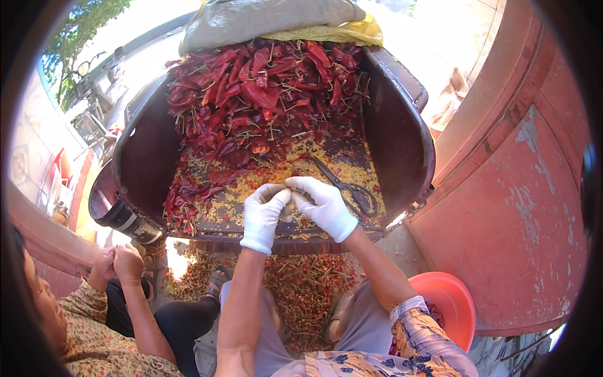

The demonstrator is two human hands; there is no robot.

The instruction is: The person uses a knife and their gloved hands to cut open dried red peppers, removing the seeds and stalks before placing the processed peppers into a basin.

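In white gloves, my left hand (262, 212) and my right hand (324, 206) meet at the fingertips over the near edge of a dark metal cart bed (402, 141). Both have their fingers pinched together; whatever is between them is hidden. Just beyond my right hand lies a pair of black-handled scissors (340, 183), on scattered yellow seeds (355, 160). Wrinkled dried red peppers (251, 91) with pale stems are heaped across the far part of the bed. Broken red pieces (182, 201) lie along its left side.
Grey and yellow sacking (267, 24) covers the heap's far end. Left, another person's bare hands (120, 262) are together near a dark cylinder (135, 223). An orange-red basin (463, 308) holding red peppers stands right. Stems and scraps (308, 273) litter the ground. A red metal panel (490, 232) rises right.
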